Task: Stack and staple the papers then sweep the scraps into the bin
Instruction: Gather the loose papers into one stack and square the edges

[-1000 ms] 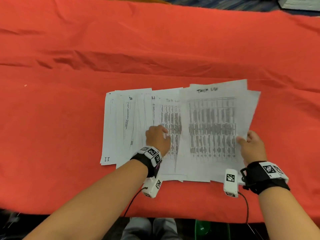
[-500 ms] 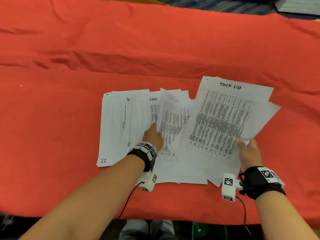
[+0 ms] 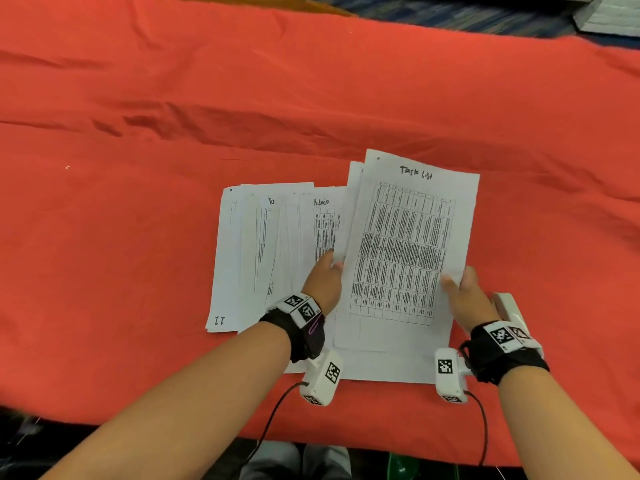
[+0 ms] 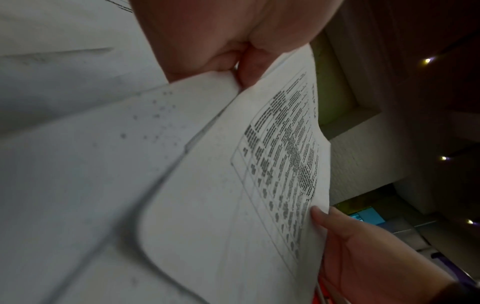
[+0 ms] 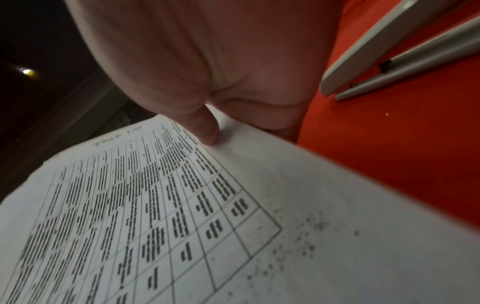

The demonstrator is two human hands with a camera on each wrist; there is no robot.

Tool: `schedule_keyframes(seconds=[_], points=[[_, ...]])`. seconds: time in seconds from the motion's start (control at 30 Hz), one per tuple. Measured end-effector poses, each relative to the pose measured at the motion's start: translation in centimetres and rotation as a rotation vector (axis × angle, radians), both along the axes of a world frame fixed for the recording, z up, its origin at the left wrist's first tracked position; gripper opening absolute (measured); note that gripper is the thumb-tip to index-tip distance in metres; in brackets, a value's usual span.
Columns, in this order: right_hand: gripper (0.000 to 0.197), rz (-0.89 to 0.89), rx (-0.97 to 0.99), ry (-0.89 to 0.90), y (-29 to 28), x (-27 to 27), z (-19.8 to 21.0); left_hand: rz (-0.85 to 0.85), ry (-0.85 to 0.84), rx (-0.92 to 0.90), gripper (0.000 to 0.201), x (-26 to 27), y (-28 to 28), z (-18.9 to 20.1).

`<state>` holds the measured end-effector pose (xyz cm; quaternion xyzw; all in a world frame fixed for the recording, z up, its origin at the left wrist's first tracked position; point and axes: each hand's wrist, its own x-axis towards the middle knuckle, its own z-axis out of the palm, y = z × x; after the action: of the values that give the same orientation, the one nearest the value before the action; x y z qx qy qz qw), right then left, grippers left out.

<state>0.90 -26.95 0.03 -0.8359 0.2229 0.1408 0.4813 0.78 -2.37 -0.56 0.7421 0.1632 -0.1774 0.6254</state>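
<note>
A lifted small stack topped by the "Task List" sheet is held between both hands above the red cloth. My left hand pinches its left edge. My right hand grips its right edge, thumb on the printed face. More white papers lie fanned on the cloth to the left, and others lie under the lifted stack. A white stapler lies on the cloth just right of my right hand, also seen in the right wrist view.
The red cloth covers the whole table and is wrinkled at the back. A tiny white speck lies far left. Something green shows below the table's front edge.
The Task List stack has swung from tilted right to nearly straight and shifted left. My left hand left the fanned papers and took its left edge. The stapler has come into view.
</note>
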Motion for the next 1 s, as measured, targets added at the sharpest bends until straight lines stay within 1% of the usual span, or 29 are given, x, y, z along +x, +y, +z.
schedule_keyframes(seconds=[0.07, 0.13, 0.17, 0.2, 0.23, 0.27, 0.3, 0.33, 0.37, 0.4, 0.43, 0.47, 0.53, 0.57, 0.63, 0.73, 0.83, 0.9, 1.0], points=[[0.038, 0.002, 0.018, -0.029, 0.1, 0.1, 0.0, 0.016, -0.035, 0.005, 0.035, -0.1, -0.2, 0.4], [0.053, -0.022, 0.064, -0.033, 0.2, 0.2, -0.3, 0.019, -0.058, -0.011, 0.036, -0.2, -0.6, 0.8], [0.055, -0.016, 0.078, -0.030, 0.1, 0.2, -0.5, -0.003, -0.052, -0.018, 0.038, -0.3, -0.8, 1.0], [0.051, -0.001, 0.084, -0.025, 0.0, 0.1, -0.6, -0.029, -0.047, -0.019, 0.040, -0.3, -1.0, 1.0], [0.043, 0.011, 0.088, -0.020, -0.2, 0.1, -0.8, -0.063, -0.046, -0.001, 0.038, -0.1, -1.0, 0.6], [0.035, 0.011, 0.092, -0.021, -0.5, 0.0, -0.9, -0.085, -0.061, 0.042, 0.033, 0.0, -0.9, 0.3], [0.032, -0.005, 0.084, -0.029, -0.8, -0.1, -1.0, -0.085, -0.080, 0.136, 0.023, 0.3, -0.8, -0.1], [0.030, -0.026, 0.076, -0.044, -1.1, -0.2, -0.8, -0.049, -0.095, 0.277, 0.015, 0.6, -0.5, -0.5], [0.031, -0.055, 0.079, -0.063, -1.5, -0.2, -0.7, 0.005, -0.082, 0.434, 0.013, 1.0, -0.1, -1.0], [0.031, -0.084, 0.095, -0.079, -1.9, -0.3, -0.7, 0.060, -0.057, 0.557, 0.019, 1.2, 0.4, -1.5], [0.032, -0.116, 0.119, -0.092, -2.3, -0.3, -0.6, 0.098, -0.014, 0.627, 0.031, 1.4, 1.0, -1.8], [0.031, -0.141, 0.145, -0.098, -2.7, -0.4, -0.7, 0.122, 0.029, 0.656, 0.045, 1.6, 1.6, -2.2], [0.031, -0.176, 0.174, -0.096, -3.4, -0.6, -0.9, 0.107, 0.110, 0.675, 0.070, 1.8, 2.4, -2.5], [0.034, -0.194, 0.187, -0.095, -3.8, -0.7, -1.0, 0.085, 0.137, 0.681, 0.078, 2.0, 2.7, -2.8], [0.035, -0.223, 0.216, -0.090, -4.3, -0.8, -1.4, 0.043, 0.153, 0.660, 0.083, 2.3, 2.9, -3.0], [0.036, -0.232, 0.233, -0.082, -4.4, -1.0, -1.4, 0.005, 0.135, 0.597, 0.070, 2.5, 3.0, -2.8], [0.037, -0.228, 0.248, -0.082, -4.0, -1.2, -1.1, -0.001, 0.062, 0.541, 0.054, 1.9, 2.6, -2.4], [0.039, -0.241, 0.290, -0.077, -3.7, -1.0, -0.9, 0.018, 0.022, 0.465, 0.050, 1.5, 2.4, -2.1], [0.038, -0.220, 0.376, -0.042, -3.2, -0.4, -0.6, 0.067, 0.018, 0.348, 0.049, 1.2, 2.3, -1.9]])
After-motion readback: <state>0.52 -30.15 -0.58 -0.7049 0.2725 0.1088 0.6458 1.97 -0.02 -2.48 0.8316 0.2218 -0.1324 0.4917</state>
